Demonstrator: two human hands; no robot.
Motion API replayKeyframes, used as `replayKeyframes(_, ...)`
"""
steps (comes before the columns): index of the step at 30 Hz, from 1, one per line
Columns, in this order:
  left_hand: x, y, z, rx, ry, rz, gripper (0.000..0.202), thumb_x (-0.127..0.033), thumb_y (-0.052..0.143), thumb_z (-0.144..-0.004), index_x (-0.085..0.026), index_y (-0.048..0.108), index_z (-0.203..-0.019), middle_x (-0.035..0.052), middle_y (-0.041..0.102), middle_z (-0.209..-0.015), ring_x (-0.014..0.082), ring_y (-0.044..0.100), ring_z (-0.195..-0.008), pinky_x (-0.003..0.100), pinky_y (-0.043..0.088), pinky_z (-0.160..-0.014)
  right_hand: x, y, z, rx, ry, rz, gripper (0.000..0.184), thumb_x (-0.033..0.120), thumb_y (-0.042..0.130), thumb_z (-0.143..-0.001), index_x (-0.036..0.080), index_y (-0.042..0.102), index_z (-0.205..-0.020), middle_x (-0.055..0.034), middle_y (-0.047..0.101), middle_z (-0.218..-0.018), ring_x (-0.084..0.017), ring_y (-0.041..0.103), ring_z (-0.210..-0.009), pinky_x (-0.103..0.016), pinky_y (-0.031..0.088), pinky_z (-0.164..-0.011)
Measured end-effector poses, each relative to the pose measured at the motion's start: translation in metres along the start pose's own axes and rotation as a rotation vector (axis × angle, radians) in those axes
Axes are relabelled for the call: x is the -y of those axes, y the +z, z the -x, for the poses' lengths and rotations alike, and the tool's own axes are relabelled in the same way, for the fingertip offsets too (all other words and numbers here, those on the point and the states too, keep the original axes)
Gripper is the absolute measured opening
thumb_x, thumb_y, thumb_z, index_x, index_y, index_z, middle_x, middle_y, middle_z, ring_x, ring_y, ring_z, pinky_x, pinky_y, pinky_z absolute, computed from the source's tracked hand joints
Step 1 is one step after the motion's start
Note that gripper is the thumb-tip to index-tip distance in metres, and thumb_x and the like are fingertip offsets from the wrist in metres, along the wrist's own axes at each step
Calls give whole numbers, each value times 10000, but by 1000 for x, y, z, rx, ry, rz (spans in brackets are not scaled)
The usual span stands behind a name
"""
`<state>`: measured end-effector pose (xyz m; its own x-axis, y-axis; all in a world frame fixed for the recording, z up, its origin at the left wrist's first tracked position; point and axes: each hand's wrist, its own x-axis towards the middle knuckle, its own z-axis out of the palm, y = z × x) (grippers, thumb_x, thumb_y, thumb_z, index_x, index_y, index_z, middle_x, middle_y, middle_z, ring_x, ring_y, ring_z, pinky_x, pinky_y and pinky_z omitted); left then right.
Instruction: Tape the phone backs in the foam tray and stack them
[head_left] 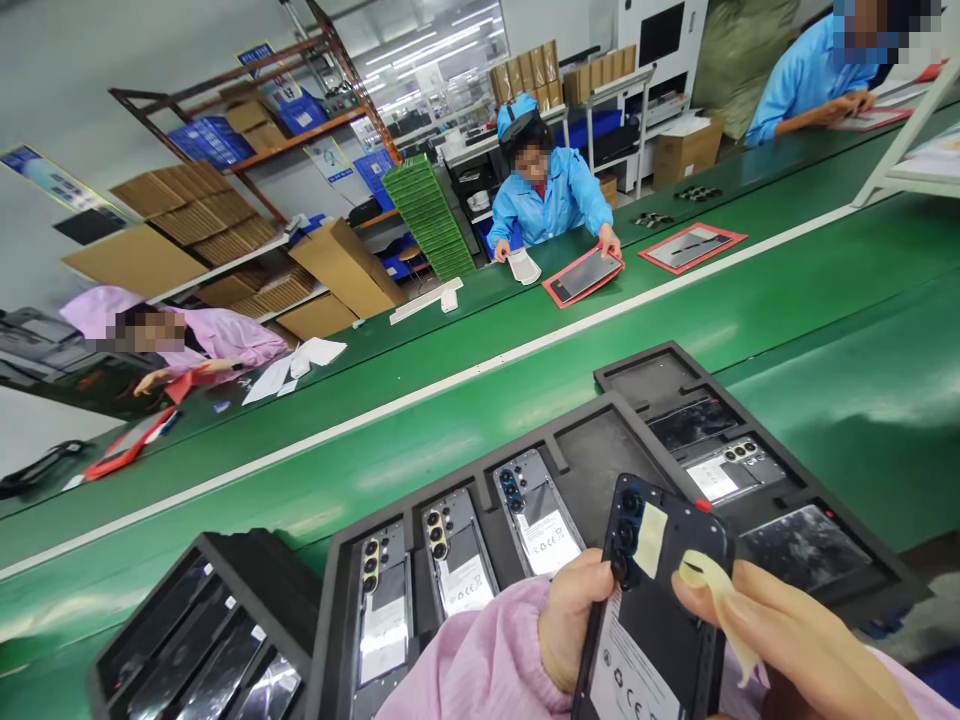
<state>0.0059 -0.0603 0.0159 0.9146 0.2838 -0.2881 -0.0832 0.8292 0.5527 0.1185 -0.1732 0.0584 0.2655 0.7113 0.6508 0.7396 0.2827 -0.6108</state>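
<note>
My left hand [574, 615] grips the left edge of a dark smartphone [671, 630] that has its back towards me, tilted. Its back carries a white printed label, camera lenses at the top left and a pale yellow piece of tape [652, 540] beside the lenses. Over the phone's right side, my right hand [817, 640] pinches a curled strip of pale yellow tape [720, 590] between thumb and finger. Behind the phone, a black foam tray [600, 445] holds several similar phones, among them one with blue-ringed lenses [536, 510].
Another foam tray [645, 375] with phones and dark panels lies at the right. A stack of foam trays [262, 570] stands left. Beyond the green conveyor [360, 450], people work with red-edged sheets; one person in blue [555, 200] sits opposite. A white rack [900, 150] stands at upper right.
</note>
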Motion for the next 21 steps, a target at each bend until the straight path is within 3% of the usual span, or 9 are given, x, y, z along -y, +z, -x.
replayKeyframes(3, 5, 2, -4, 5, 33, 39, 386, -463, 664, -606, -83, 667, -671, 94, 635, -655, 265, 633, -733, 352, 469, -744, -2, 1, 4, -31, 27, -53, 655, 112, 534, -816, 327, 318, -1396, 28, 623, -1131, -194, 583, -1056, -267, 525, -871)
replayKeyframes(6, 3, 4, -6, -19, 49, -6, 399, -488, 671, -593, -89, 652, -614, 67, 580, -544, 218, 602, -619, 306, 456, -641, -13, -5, 16, 7, 49, -67, 613, 159, 591, -797, 285, 395, -1364, -12, 586, -1193, -229, 567, -1081, -269, 528, -866)
replayKeyframes(10, -7, 15, -2, -116, 55, -163, 466, -548, 698, -587, -86, 643, -626, 27, 511, -473, 121, 478, -477, 214, 333, -468, -23, -6, 17, -73, 204, -188, 571, 173, 547, -854, 298, 359, -1377, -7, 552, -1243, -191, 522, -1136, -227, 503, -889)
replayKeyframes(12, -12, 23, 0, -172, 56, -233, 479, -558, 723, -580, -92, 633, -647, 14, 510, -501, 94, 435, -490, 197, 313, -475, -24, -2, 8, -186, 312, -224, 545, 165, 521, -877, 335, 354, -1367, 4, 512, -1292, -181, 503, -1158, -238, 498, -903)
replayKeyframes(15, -15, 30, 3, -192, 45, -308, 481, -558, 737, -583, -104, 613, -684, 7, 519, -562, 97, 432, -558, 202, 337, -530, -26, 2, -7, -270, 365, -226, 525, 206, 559, -870, 343, 380, -1344, -10, 461, -1343, -195, 472, -1193, -276, 482, -934)
replayKeyframes(19, -14, 27, 7, -192, 49, -476, 464, -571, 652, -670, -120, 610, -774, 15, 537, -658, 125, 451, -625, 236, 368, -603, -30, 4, -17, -157, 379, -243, 551, 253, 575, -865, 354, 345, -1356, -27, 419, -1376, -213, 452, -1210, -352, 433, -986)
replayKeyframes(21, -14, 28, 11, -255, 49, -629, 443, -564, 596, -705, -130, 623, -790, 35, 560, -709, 161, 482, -679, 269, 398, -654, -30, 5, -19, -97, 404, -241, 554, 249, 573, -862, 348, 343, -1356, -36, 422, -1374, -216, 473, -1191, -363, 444, -973)
